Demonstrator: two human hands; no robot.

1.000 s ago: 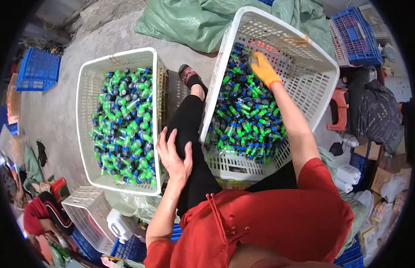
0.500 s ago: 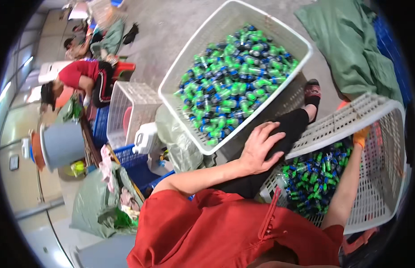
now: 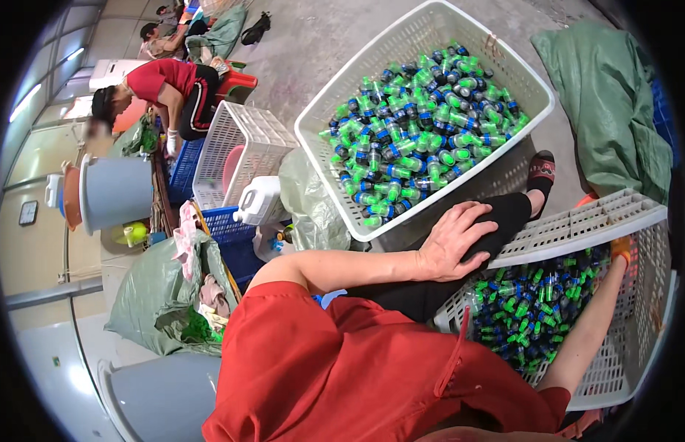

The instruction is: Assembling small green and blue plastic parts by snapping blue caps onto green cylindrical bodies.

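Note:
My left hand (image 3: 454, 243) rests on my black-trousered knee with its fingers spread and nothing in it. A white slatted plastic basket (image 3: 637, 317) stands tilted at my right side. Small plastic bottles (image 3: 530, 306) with green and blue parts fill its lower part. My right hand (image 3: 620, 249), in an orange glove, is down inside this basket by its raised side; its fingers are hidden, so I cannot see any grip. Ahead of me, a large white crate (image 3: 335, 173) holds a heap of similar green and blue bottles (image 3: 423, 132).
A green sack (image 3: 600, 103) lies at the far right. On the left are an empty white crate (image 3: 243, 140), a white jug (image 3: 261, 201), a blue crate (image 3: 232, 239), a stuffed green bag (image 3: 158, 295) and a grey bucket (image 3: 117, 193). Another person in red (image 3: 162, 85) bends over farther back.
The whole view has shifted, so most things sit farther right in it. My left hand stays on my knee, and my right hand stays inside the tilted basket.

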